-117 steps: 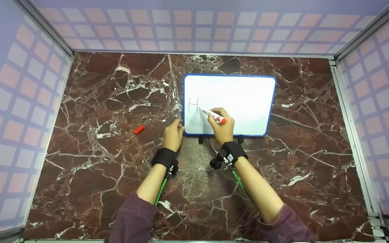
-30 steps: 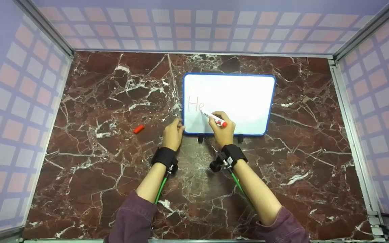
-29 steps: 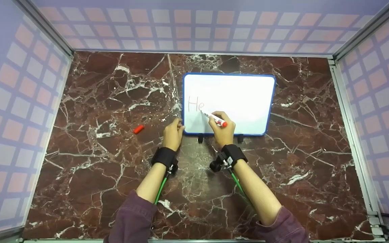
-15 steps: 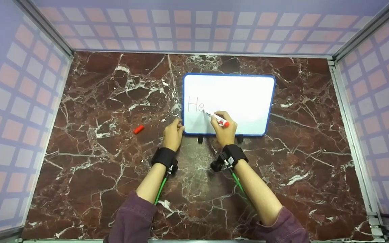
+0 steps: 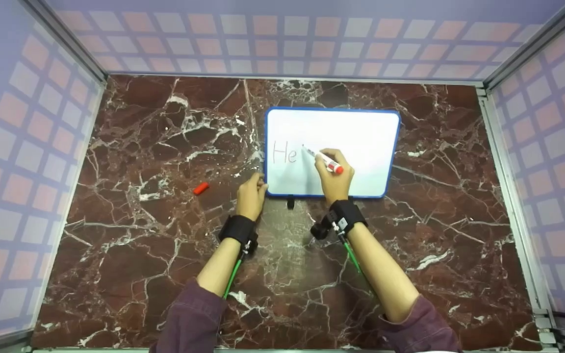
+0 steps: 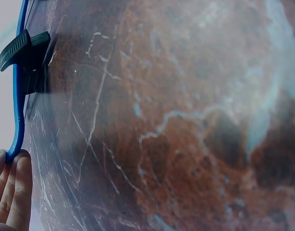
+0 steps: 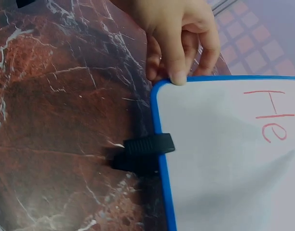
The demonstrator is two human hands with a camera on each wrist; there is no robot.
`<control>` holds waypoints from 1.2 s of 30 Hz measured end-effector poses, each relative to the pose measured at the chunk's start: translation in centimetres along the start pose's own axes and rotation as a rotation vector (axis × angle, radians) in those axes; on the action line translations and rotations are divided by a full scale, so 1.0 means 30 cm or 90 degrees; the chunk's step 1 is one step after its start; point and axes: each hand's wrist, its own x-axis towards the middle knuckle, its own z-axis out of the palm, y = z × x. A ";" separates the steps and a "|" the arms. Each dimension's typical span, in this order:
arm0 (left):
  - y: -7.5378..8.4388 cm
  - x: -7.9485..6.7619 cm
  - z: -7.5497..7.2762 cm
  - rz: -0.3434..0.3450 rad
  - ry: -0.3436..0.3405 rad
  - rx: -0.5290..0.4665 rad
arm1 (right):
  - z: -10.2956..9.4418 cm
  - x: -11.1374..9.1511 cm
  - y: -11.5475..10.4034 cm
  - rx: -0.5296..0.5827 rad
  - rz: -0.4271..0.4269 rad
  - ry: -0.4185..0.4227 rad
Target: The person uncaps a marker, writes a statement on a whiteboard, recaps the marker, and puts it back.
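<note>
A blue-rimmed whiteboard [image 5: 361,130] carries red letters "He" [image 7: 274,115] near its left edge. My left hand [image 5: 250,197] pinches the board's lower left corner; in the right wrist view that hand [image 7: 174,36] has its thumb over the blue rim and its other fingers behind it. A white marker [image 5: 330,163] with a red end is gripped in my right hand [image 5: 337,180] over the board. Its tip points up and left, just right of the "e" and level with the letters' tops. Neither wrist view shows the marker.
The marker's red cap [image 5: 201,188] lies on the dark red marbled table [image 5: 165,274], left of my left hand. Black clips [image 7: 150,144] sit on the board's near edge, one now hidden by my right hand. Checkered walls [image 5: 292,44] enclose the table's back and sides.
An "e" has appeared beside the "H". My right hand has since lifted the marker's tip away from the "e", moving up and right. The left hand has stayed at the corner.
</note>
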 end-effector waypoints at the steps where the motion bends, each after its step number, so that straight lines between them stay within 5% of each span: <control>1: 0.000 -0.001 0.000 0.002 0.001 0.000 | 0.000 0.002 -0.002 -0.002 0.000 -0.002; 11: 0.004 -0.001 0.004 0.015 0.005 -0.009 | 0.002 0.001 -0.013 -0.011 -0.024 -0.013; 18: 0.005 -0.006 0.004 0.011 0.002 -0.006 | 0.029 0.021 0.106 -0.005 -0.027 -0.013; 36: -0.002 -0.005 -0.003 0.021 0.001 -0.003 | 0.022 -0.021 0.142 -0.036 -0.040 -0.026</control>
